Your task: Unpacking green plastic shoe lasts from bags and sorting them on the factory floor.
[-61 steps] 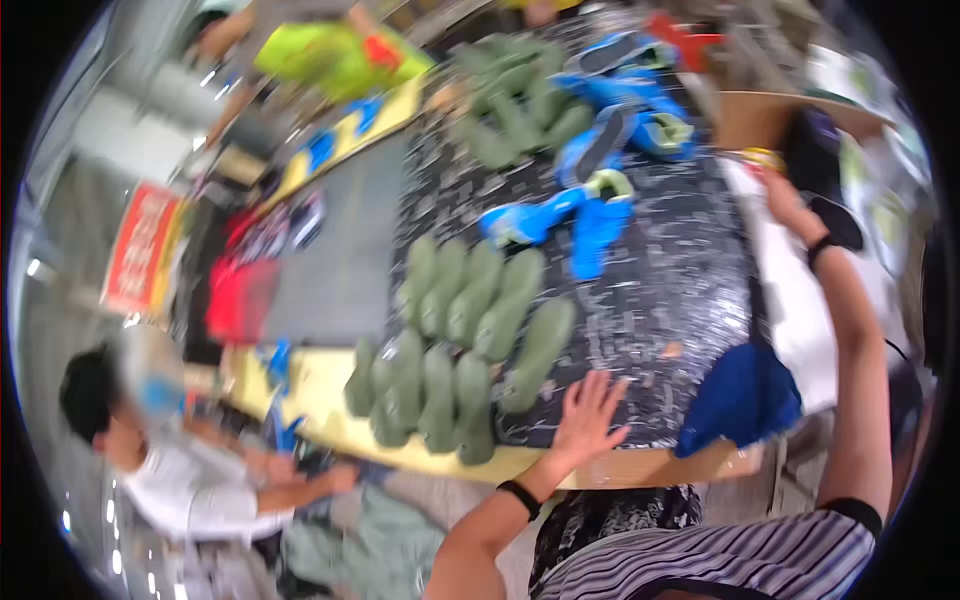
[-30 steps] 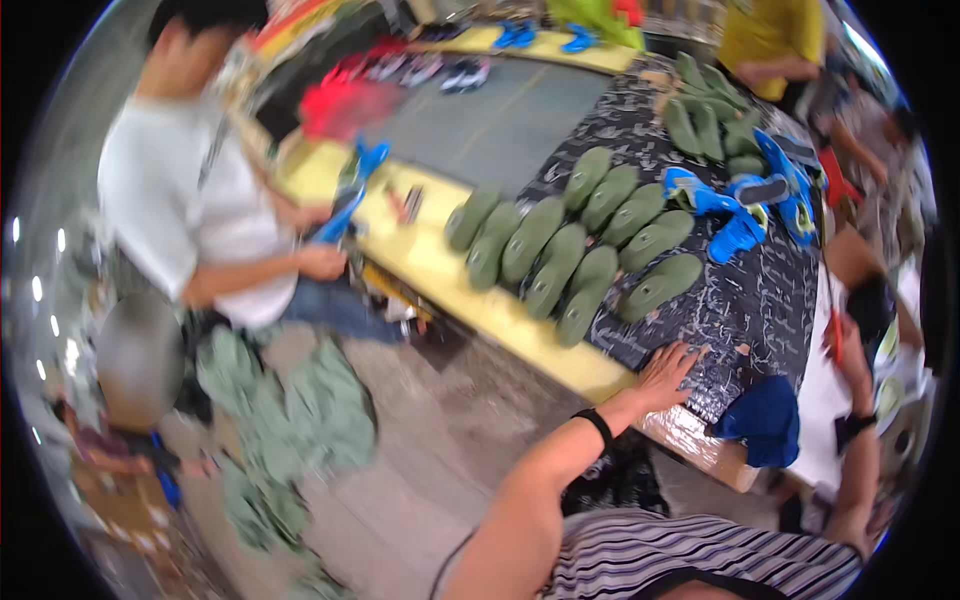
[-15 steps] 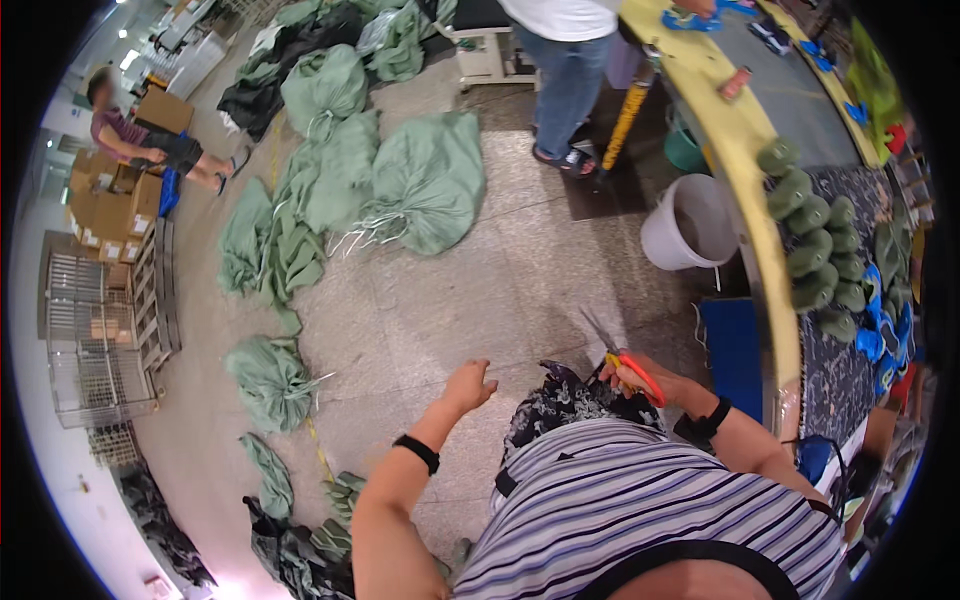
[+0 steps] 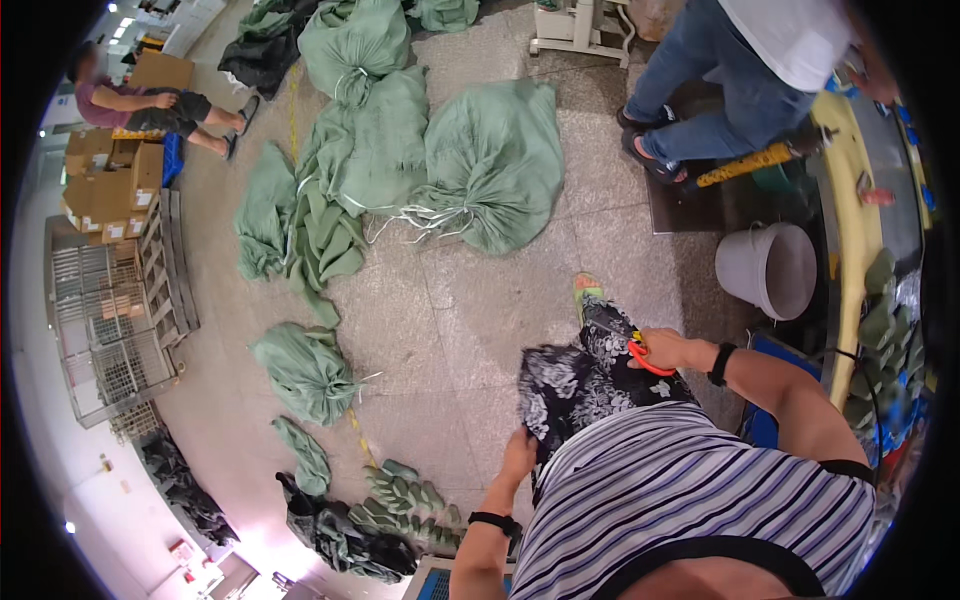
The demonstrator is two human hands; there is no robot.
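In my right hand (image 4: 662,350) is a pair of scissors (image 4: 648,362) with red-orange and yellow handles. My fingers wrap the handles, and the blades lie over my dark floral trousers (image 4: 610,375), partly lost in the pattern. My left hand (image 4: 517,455) hangs low beside my left thigh, close to the trouser cloth. Its fingers look loosely stretched, with nothing seen in them. One foot in a yellow-green shoe (image 4: 588,285) shows ahead of me on the tiled floor.
Tied green sacks (image 4: 495,165) lie ahead and left, with a smaller sack (image 4: 305,372) nearer. Green pieces (image 4: 405,495) are piled low left. A pale bucket (image 4: 765,268) stands by the yellow-edged table (image 4: 850,190). One person (image 4: 740,90) stands ahead right; another (image 4: 160,105) sits far left.
I have stepped and turned somewhat, so sacks and bucket sit further right in view. My left hand has dropped back to my thigh. The scissors have swung from pointing ahead to lying over my trousers.
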